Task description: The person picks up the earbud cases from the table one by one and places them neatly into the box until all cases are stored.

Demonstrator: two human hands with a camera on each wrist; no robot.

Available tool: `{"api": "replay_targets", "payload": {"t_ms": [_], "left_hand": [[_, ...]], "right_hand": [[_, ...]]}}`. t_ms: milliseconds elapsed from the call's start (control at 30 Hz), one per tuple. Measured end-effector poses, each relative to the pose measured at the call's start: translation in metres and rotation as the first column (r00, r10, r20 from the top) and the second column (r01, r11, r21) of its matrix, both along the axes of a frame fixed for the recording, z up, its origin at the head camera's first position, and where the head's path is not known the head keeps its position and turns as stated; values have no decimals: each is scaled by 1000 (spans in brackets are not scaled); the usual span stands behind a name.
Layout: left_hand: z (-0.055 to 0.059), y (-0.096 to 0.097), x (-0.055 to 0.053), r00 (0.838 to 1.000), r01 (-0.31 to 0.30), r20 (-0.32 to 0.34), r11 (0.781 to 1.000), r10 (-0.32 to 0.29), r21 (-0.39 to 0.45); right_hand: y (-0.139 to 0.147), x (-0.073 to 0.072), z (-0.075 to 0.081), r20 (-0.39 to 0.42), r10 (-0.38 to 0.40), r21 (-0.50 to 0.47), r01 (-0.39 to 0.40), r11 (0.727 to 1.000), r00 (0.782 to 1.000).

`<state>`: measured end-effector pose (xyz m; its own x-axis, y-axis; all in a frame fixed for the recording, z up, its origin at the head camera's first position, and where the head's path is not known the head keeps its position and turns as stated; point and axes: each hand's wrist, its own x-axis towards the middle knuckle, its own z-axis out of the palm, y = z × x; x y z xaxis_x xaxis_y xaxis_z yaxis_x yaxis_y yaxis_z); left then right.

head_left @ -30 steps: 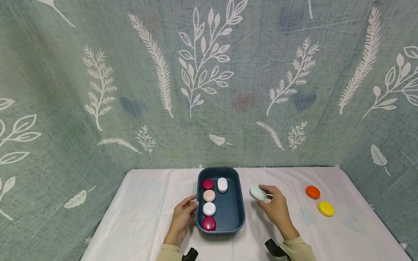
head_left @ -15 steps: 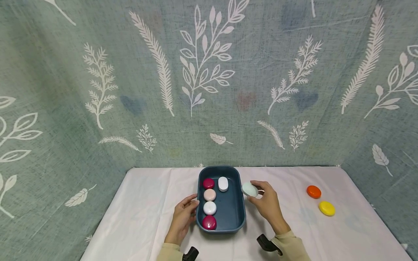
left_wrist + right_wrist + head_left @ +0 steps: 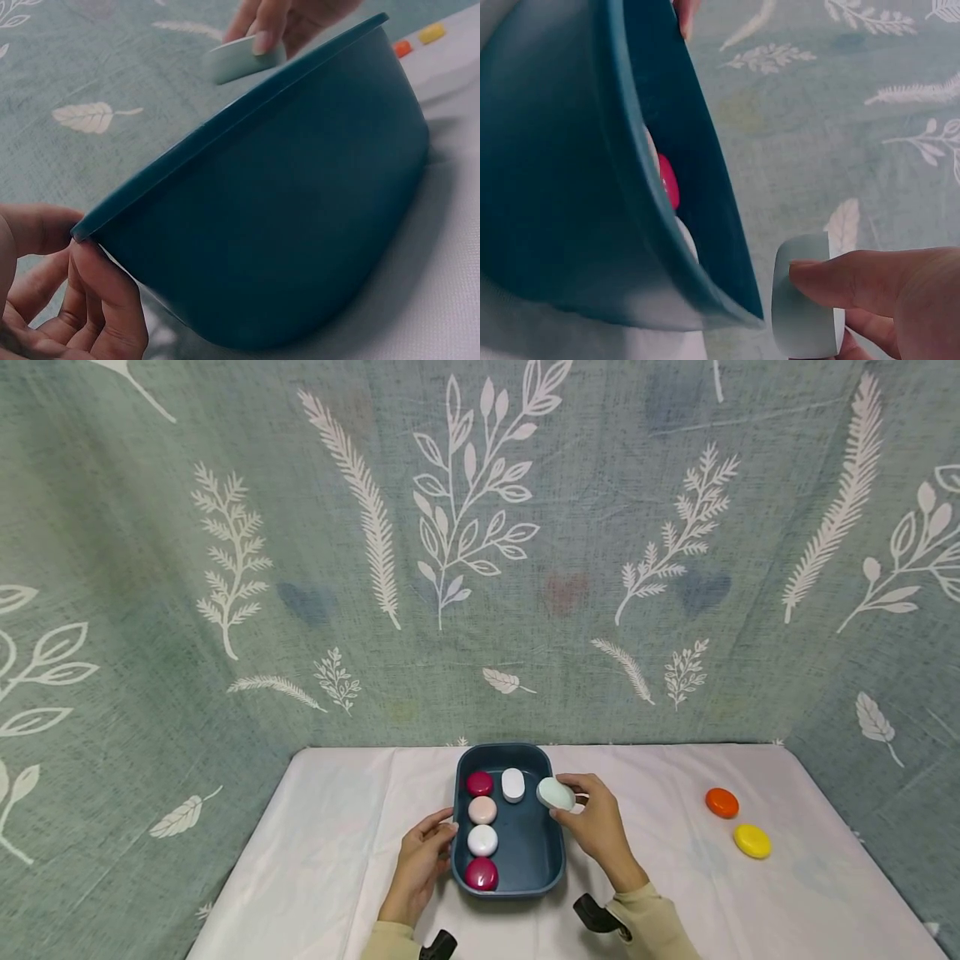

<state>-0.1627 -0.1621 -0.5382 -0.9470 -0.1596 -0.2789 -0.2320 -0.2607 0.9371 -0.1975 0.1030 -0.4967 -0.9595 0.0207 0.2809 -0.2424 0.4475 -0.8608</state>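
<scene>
My right hand (image 3: 598, 822) pinches a pale green oval soap bar (image 3: 556, 793) between thumb and fingers, over the right rim of a dark blue bin (image 3: 529, 856). In the right wrist view the thumb lies across the side of the tilted bar. My left hand (image 3: 422, 864) grips the bin's left rim; in the left wrist view its fingers pinch the rim's corner. Inside, down the left side, run a crimson bar (image 3: 480, 783), a pale pink one (image 3: 482, 810), a white round one (image 3: 482, 840) and another crimson one (image 3: 482, 873). A white oblong bar (image 3: 513, 784) lies at the upper middle.
An orange bar (image 3: 722, 802) and a yellow bar (image 3: 752, 841) lie on the white tablecloth (image 3: 322, 827) to the right. A green leaf-patterned curtain (image 3: 480, 568) surrounds the table's back and sides.
My right hand has carried the pale green soap bar leftward, from beside the bin to over its right rim. The left hand has stayed at the left rim.
</scene>
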Motion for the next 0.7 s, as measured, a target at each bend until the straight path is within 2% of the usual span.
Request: {"api": "replay_targets", "payload": {"t_ms": [300, 500, 700], "left_hand": [[0, -1, -1, 1000, -2, 20, 1000, 2, 1], [0, -2, -2, 1000, 0, -2, 1000, 0, 9], [0, -1, -1, 1000, 3, 11, 1000, -3, 9]], "right_hand": [[-12, -4, 3, 2, 49, -7, -49, 999, 999], [-23, -9, 2, 21, 74, -4, -74, 997, 997], [-31, -14, 1, 20, 101, 29, -102, 994, 995]]}}
